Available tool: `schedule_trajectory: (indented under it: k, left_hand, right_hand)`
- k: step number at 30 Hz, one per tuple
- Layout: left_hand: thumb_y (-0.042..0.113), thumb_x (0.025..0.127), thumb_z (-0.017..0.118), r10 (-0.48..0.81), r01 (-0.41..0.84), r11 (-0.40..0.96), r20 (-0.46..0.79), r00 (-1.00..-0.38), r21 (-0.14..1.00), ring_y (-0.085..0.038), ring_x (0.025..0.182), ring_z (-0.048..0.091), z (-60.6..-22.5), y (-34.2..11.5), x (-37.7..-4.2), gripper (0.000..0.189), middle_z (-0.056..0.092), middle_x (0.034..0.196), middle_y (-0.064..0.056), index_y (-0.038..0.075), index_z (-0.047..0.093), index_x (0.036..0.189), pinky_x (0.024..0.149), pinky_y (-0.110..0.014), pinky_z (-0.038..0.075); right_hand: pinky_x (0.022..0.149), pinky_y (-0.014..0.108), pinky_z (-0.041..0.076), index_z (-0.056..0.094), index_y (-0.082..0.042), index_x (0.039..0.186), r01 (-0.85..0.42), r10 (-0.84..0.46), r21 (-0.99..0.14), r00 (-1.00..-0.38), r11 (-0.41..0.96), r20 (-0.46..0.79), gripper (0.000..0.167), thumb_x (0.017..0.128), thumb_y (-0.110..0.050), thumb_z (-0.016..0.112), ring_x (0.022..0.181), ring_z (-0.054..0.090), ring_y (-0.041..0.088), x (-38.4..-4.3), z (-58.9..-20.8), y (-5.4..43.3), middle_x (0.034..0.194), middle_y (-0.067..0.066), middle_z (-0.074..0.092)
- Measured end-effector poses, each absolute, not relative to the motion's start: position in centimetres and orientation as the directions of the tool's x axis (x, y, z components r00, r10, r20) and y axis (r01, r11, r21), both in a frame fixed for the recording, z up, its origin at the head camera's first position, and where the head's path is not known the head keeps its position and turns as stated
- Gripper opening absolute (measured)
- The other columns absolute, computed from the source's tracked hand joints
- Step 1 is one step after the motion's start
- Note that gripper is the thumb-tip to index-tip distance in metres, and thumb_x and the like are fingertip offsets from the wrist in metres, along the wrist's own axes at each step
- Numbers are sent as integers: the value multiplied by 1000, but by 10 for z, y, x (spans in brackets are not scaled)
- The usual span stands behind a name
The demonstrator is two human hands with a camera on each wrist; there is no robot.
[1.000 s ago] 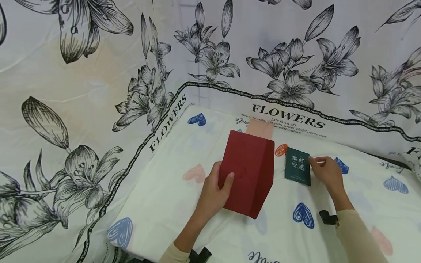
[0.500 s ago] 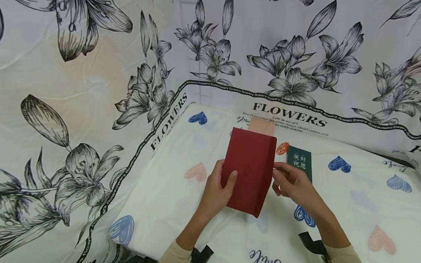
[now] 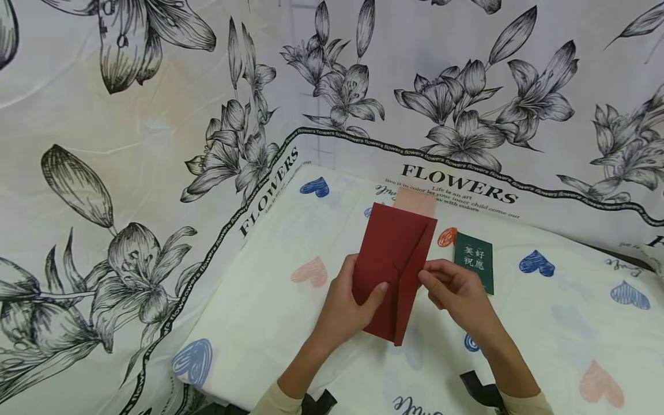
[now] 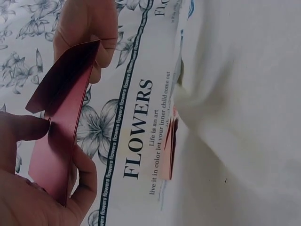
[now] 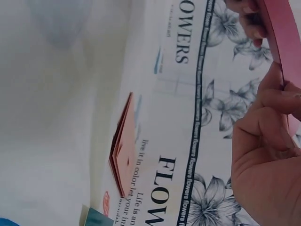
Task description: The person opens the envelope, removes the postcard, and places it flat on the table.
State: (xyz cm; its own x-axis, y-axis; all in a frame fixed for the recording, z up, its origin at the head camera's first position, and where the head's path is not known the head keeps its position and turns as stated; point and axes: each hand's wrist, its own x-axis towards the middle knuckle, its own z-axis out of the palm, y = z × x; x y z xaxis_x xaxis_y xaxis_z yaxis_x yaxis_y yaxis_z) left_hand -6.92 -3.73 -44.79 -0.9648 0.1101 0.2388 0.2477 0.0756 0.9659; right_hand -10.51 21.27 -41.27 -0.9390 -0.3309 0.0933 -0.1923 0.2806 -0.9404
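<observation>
My left hand point(image 3: 344, 311) grips a red paper envelope point(image 3: 381, 248) from its left side, thumb across the front and fingers behind. Along its right side runs a long flap point(image 3: 415, 259), bent over toward the front; in the left wrist view this flap point(image 4: 66, 75) stands partly raised from the body. My right hand point(image 3: 461, 297) pinches the folded right edge with thumb and forefinger, the other fingers curled. Just beyond that hand lies a dark green card point(image 3: 474, 262) with white characters, its lower part overlapped by the hand.
Behind the envelope lies a peach-pink paper piece point(image 3: 420, 202); the right wrist view shows it as folded layers point(image 5: 123, 150). A white cloth point(image 3: 270, 300) with printed hearts covers the table. Flower-printed fabric point(image 3: 342, 75) hangs at the back and left.
My right hand has left the green card and moved left to the envelope's right edge. The flap has swung inward over the front, and the left thumb has shifted slightly right.
</observation>
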Motion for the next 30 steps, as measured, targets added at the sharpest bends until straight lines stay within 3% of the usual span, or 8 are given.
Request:
schedule_trajectory:
  k: [4,10,21,26,30]
  left_hand:
    - [36,98,77,93,254,141,243,-966,957,-15,115,65,-448,-38,-68,61,65,133,6,25,43,148,90,-37,59]
    - [44,99,75,62,261,213,254,-965,941,-14,112,67,-448,-40,-66,62,66,130,5,24,43,148,87,-35,60]
    - [42,102,71,77,301,148,292,-953,942,-13,109,68,-448,-44,-65,56,68,127,7,25,45,149,87,-35,60]
    - [45,95,79,26,231,136,230,-973,963,-13,103,70,-446,-51,-67,55,71,118,8,25,52,138,83,-36,61]
    - [44,93,81,35,136,104,133,-991,985,-18,108,68,-448,-68,-69,54,68,121,6,25,55,136,85,-39,60]
  right_hand:
    - [58,29,53,68,-4,125,-191,-323,-942,-942,275,97,21,107,-14,65,71,61,22,-103,-414,209,99,7,76]
    - [61,32,54,69,-5,122,-196,-318,-942,-943,273,104,19,106,-14,66,74,61,19,-100,-414,203,98,8,77]
    - [57,33,51,65,-9,118,-195,-243,-933,-962,303,122,16,106,-20,67,66,60,21,-95,-414,189,95,8,76]
    - [64,29,55,64,-10,113,-279,-232,-899,-950,337,208,11,106,-16,67,71,70,20,-92,-414,173,94,6,77]
    - [75,28,59,63,-12,112,-285,-254,-893,-946,349,202,10,106,-19,67,84,77,21,-93,-418,158,97,3,79]
